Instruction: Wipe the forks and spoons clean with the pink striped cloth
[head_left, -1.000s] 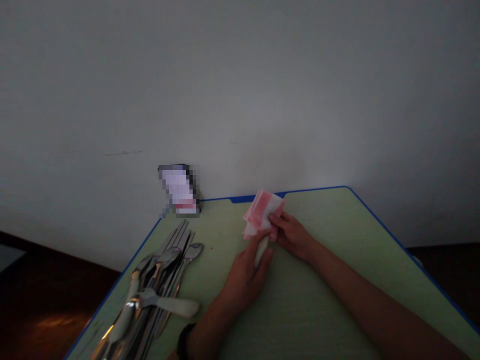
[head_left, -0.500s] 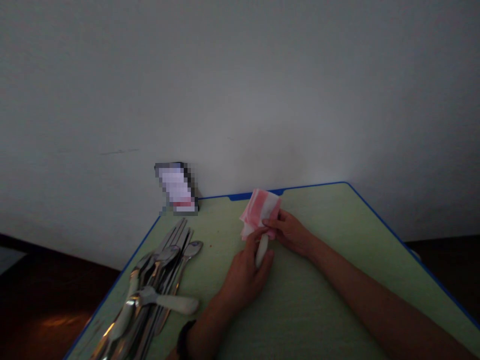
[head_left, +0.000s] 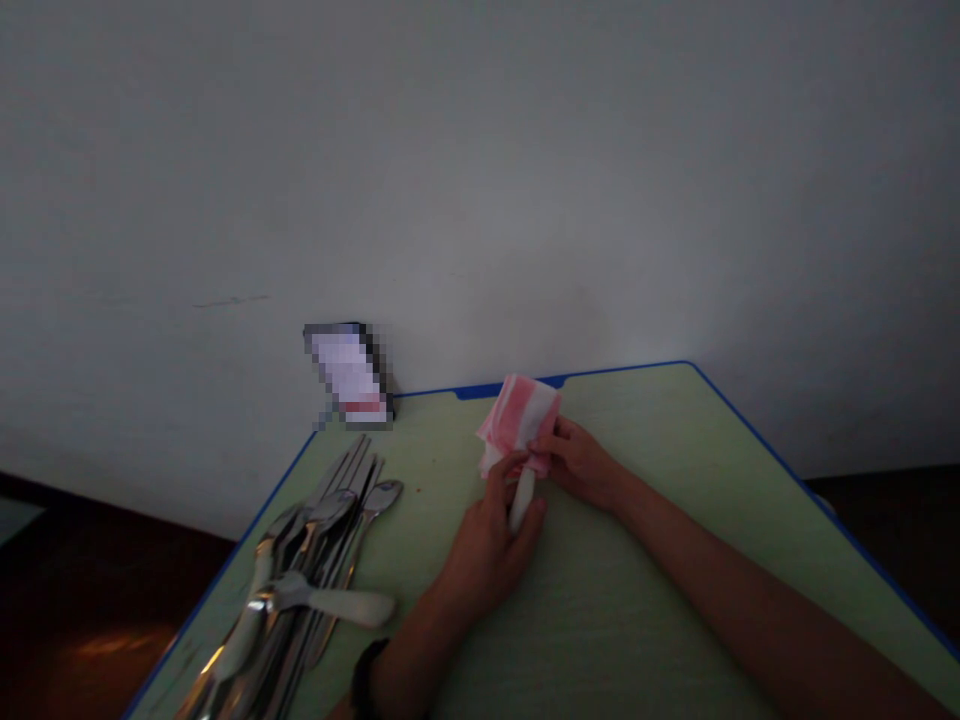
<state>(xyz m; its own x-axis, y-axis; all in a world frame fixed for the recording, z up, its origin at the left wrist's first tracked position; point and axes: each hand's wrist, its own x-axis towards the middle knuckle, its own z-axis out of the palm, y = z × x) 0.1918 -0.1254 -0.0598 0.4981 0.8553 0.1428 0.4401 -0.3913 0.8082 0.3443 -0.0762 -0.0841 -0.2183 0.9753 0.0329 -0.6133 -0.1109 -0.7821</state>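
Near the middle of the head view, above a green, blue-edged tabletop (head_left: 645, 470), the left hand (head_left: 487, 550) is partly closed, its fingers curled around a pale handle (head_left: 523, 500). The right hand (head_left: 585, 465) closes thumb and fingers in a pinch on a folded pink-and-white cloth (head_left: 525, 410). The far end of the handled piece is hidden, apparently within the cloth; its type cannot be told. Left of the hands lies a loose pile of cutlery (head_left: 244, 640), with a spoon (head_left: 385, 494) at its inner side and a pale-handled fork (head_left: 349, 605) crosswise on top. Beyond it, a blurred-out phone (head_left: 349, 370) leans by the wall (head_left: 600, 180). Likely faults: a smooth handle may turn or slip if the left grip is slack while the cloth is pulled; a hidden edge or tine may snag the fabric or press through its folds; a low left forearm, drifting outward, may knock the fork and unsettle the overlapping pieces.
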